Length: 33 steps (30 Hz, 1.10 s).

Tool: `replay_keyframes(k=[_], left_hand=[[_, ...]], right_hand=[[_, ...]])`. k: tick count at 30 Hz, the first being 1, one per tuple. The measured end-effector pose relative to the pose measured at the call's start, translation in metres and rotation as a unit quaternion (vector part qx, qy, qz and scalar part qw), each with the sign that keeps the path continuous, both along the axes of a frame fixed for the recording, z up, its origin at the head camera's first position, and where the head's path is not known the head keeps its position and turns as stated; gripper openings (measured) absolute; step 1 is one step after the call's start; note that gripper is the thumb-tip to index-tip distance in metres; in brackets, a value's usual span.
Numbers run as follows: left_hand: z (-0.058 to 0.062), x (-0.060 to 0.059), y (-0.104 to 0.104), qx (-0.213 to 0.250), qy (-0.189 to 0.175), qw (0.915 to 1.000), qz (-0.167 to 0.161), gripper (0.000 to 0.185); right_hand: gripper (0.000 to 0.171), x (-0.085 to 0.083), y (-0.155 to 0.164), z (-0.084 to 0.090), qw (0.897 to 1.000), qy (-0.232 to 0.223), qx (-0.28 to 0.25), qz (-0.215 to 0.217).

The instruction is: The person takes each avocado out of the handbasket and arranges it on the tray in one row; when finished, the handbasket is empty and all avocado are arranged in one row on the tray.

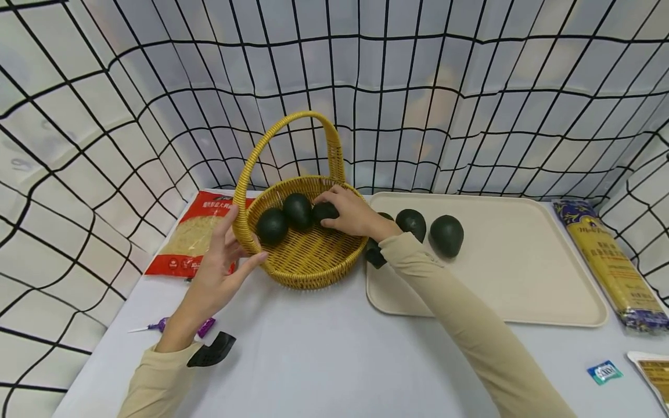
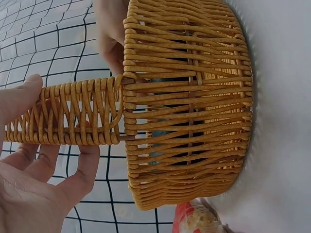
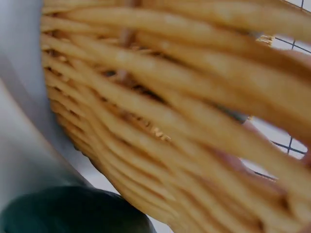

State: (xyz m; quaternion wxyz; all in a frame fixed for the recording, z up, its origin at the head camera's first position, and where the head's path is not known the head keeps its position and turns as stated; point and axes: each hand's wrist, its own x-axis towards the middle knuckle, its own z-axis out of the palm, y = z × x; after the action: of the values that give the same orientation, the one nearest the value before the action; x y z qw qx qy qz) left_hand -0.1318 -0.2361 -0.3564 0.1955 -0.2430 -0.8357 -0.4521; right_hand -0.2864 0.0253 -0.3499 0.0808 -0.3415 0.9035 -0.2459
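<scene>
Table (image 1: 324,348) — pale grey surface, enclosed far and to both sides by a white backdrop with black netting (image 1: 470,104).

Tray (image 1: 522,278) — beige, rectangular, right of centre. Two dark green avocados lie on its far-left part: one (image 1: 446,235) further right, one (image 1: 411,223) just beside the right wrist; a third is mostly hidden behind that wrist.

Basket (image 1: 308,261) — yellow wicker, round, with a tall arched handle (image 1: 284,125), standing just left of the tray. Inside, at the far side, sit two dark green avocados, left one (image 1: 272,225) and middle one (image 1: 297,209), close together.

Rice bag (image 1: 193,238) — red and clear, flat on the table, partly behind the basket on its left.

Noodle packet (image 1: 611,261) — long, yellow and purple, along the right edge.

Left hand (image 1: 219,273) — fingers spread fairly wide and only gently bent, thumb touching the basket's near-left rim, fingers beside the base of the handle; the left wrist view shows thumb and fingers (image 2: 80,165) either side of the handle root, not clamped.

Right hand (image 1: 347,210) — reaching over the basket's far-right rim, fingers curled round a third avocado (image 1: 325,211) inside the basket, next to the middle one.

Small items — a purple-wrapped piece (image 1: 201,328) near the left wrist; a blue sachet (image 1: 604,371) at the near right.
</scene>
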Motion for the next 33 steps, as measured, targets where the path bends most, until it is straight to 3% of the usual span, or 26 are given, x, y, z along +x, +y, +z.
replay_keyframes(k=[7,16,22,27,30,33], left_hand=[[-0.001,0.000,-0.001,0.002,-0.001,1.0000,-0.004,0.107],[0.000,0.001,-0.001,0.003,-0.005,1.0000,0.000,0.107],[0.000,0.001,0.000,0.003,-0.007,1.0000,-0.003,0.107],[0.000,0.001,0.001,-0.002,0.001,1.0000,0.000,0.107],[0.000,0.001,0.001,-0.002,0.006,1.0000,0.000,0.107],[0.001,0.002,0.001,0.001,0.008,1.0000,-0.002,0.107]], right_hand=[[0.055,0.008,-0.007,-0.005,0.998,-0.052,0.015,0.035],[0.049,0.024,-0.029,0.000,0.998,-0.036,0.032,0.051],[0.055,0.025,-0.026,0.003,0.996,-0.059,0.048,0.053],[0.053,0.026,-0.001,0.015,0.994,-0.097,-0.047,0.019],[0.053,0.029,0.031,0.036,0.984,-0.122,-0.131,-0.023],[0.055,0.033,0.076,0.058,0.973,-0.122,-0.183,-0.074]])
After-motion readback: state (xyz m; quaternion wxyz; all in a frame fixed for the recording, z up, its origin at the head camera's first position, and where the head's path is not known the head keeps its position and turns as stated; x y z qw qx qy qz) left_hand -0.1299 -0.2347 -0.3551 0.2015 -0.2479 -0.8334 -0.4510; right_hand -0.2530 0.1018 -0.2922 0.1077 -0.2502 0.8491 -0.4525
